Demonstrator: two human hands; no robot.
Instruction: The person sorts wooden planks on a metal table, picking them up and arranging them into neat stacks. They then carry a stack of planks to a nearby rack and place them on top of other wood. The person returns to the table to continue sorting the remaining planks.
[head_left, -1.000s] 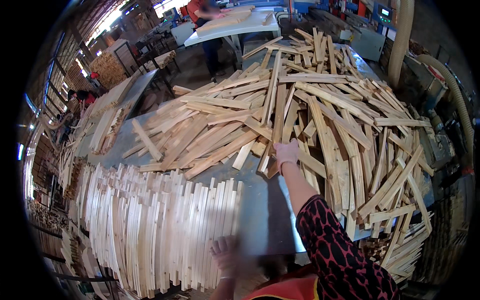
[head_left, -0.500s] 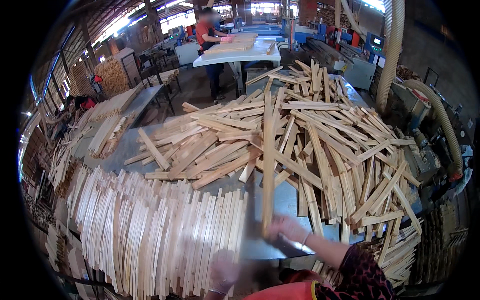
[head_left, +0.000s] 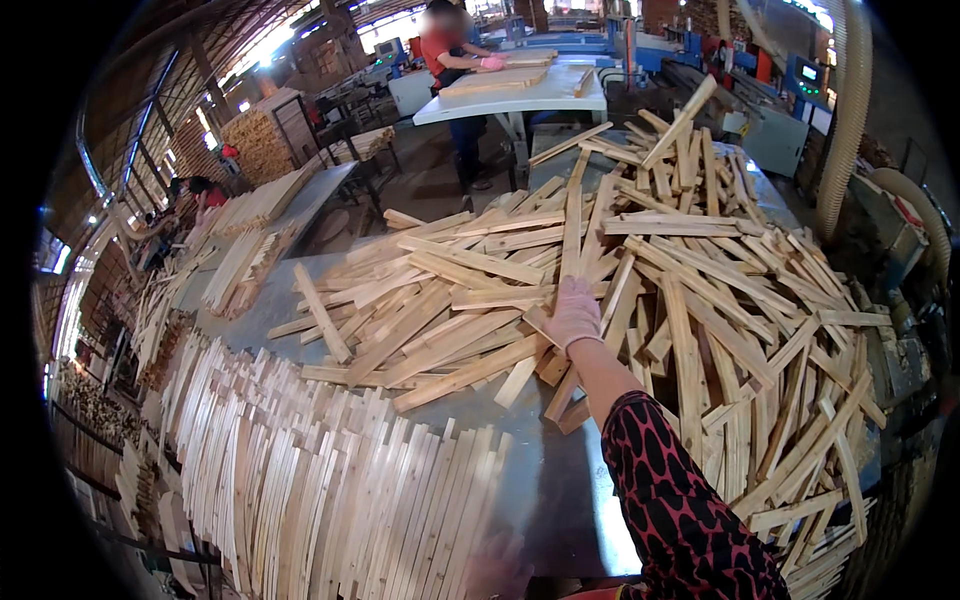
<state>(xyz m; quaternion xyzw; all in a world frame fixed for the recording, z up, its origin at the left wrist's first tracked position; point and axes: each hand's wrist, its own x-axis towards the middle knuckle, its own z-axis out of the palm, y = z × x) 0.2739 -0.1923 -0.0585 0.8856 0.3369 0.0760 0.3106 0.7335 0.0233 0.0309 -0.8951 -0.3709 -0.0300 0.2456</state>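
My right hand (head_left: 575, 312), in a pale pinkish glove, reaches forward into a large heap of loose wooden strips (head_left: 480, 262). Its fingers are bent over a wooden strip (head_left: 572, 235) that points away from me; the fingertips are partly hidden. Another short strip end sticks out beside the thumb. Low in the picture, my left hand (head_left: 500, 565) is a pale blur near the right end of a row of wooden strips (head_left: 330, 490). Those strips lie side by side, pointing away from me. Whether the left hand holds anything is not visible.
The metal table (head_left: 560, 480) shows between row and heap. Beyond the heap, a person in red (head_left: 440, 50) handles boards at a white table (head_left: 510, 100). Ribbed hoses (head_left: 845, 120) and machines stand at the right. More stacked strips (head_left: 250, 265) lie at the left.
My right hand has left the long strip it held upright and reached forward into the heap. A strip now juts up at the heap's far end. My left hand has moved lower; the view has shifted.
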